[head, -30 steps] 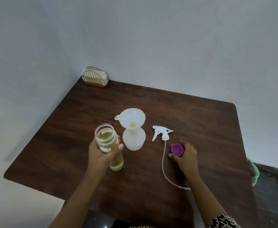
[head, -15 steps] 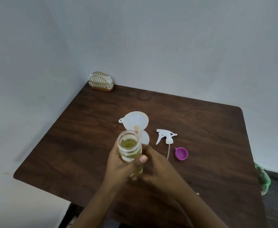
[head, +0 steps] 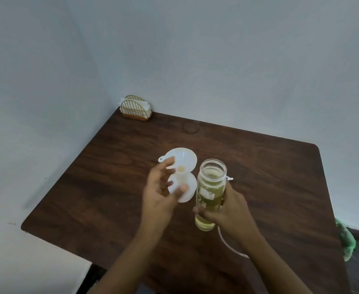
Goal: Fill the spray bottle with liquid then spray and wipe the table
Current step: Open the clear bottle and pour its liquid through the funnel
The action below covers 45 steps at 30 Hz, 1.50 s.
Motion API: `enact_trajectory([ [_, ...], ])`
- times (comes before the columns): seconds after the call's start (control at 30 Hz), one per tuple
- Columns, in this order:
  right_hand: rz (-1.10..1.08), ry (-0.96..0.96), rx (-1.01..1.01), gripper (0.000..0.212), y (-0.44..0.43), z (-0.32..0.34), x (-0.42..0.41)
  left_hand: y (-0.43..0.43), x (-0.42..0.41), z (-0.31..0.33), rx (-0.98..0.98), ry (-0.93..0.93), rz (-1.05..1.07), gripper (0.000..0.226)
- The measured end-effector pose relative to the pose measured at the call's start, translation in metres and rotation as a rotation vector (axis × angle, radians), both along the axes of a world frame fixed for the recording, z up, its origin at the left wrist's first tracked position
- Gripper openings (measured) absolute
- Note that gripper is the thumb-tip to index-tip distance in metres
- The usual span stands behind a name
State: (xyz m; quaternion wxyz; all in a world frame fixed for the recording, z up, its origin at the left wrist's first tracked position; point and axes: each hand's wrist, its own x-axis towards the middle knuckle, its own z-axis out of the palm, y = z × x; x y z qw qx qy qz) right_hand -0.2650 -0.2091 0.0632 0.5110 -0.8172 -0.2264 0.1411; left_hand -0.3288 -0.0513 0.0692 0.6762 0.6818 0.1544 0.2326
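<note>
Just to the right of the white plastic funnel (head: 185,158), the right hand (head: 227,211) grips a clear bottle of yellow-green liquid (head: 211,187). Its fingers are wrapped tight round the middle of the bottle. The clear bottle has no lid on, so its mouth is open at the top, and it leans a little.

The funnel sits in the neck of a round white plastic spray bottle (head: 191,185), which stands on the dark brown wooden table (head: 259,166). In front of the funnel, the left hand (head: 159,192) has its fingers spread apart and loose. It holds nothing. It is blurry, so I cannot tell if it touches the spray bottle.

To the right of the funnel and closer to the person, a thin clear tube (head: 227,245) curves on the table, partly under the right arm. Far behind the funnel, at the back corner, stands a gold wire holder with white napkins (head: 136,108). Far to the right of the funnel, past the table edge, is something green and crinkly (head: 346,238).
</note>
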Motion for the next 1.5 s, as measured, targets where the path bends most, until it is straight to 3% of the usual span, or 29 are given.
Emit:
enact_trajectory([
  [0.07,-0.016,-0.021,-0.038,0.057,-0.006,0.001,0.011,0.014,0.007,0.004,-0.078,0.026,0.228,0.034],
  [0.13,-0.017,-0.047,-0.085,0.058,-0.010,0.001,0.021,0.033,0.021,0.001,-0.140,0.222,0.312,0.024],
  [0.2,-0.016,-0.059,-0.116,0.062,-0.013,0.000,0.029,0.050,0.034,-0.004,-0.266,0.406,0.249,0.025],
  [0.3,-0.017,-0.106,-0.178,0.064,-0.016,-0.001,0.040,0.060,0.044,-0.007,-0.424,0.508,0.133,0.024],
  [0.47,-0.023,-0.140,-0.244,0.065,-0.018,-0.005,0.054,0.061,0.049,-0.008,-0.487,0.508,0.075,0.024],
  [0.9,0.051,-0.195,-0.398,0.065,-0.020,-0.009,0.064,0.051,0.048,-0.003,-0.302,0.430,0.194,0.012],
  [1.1,0.081,-0.243,-0.484,0.066,-0.017,-0.007,0.065,0.047,0.048,-0.004,-0.320,0.404,0.221,0.008],
  [1.5,0.139,-0.385,-0.771,0.065,-0.015,-0.006,0.073,0.045,0.051,-0.009,-0.348,0.350,0.239,0.010],
])
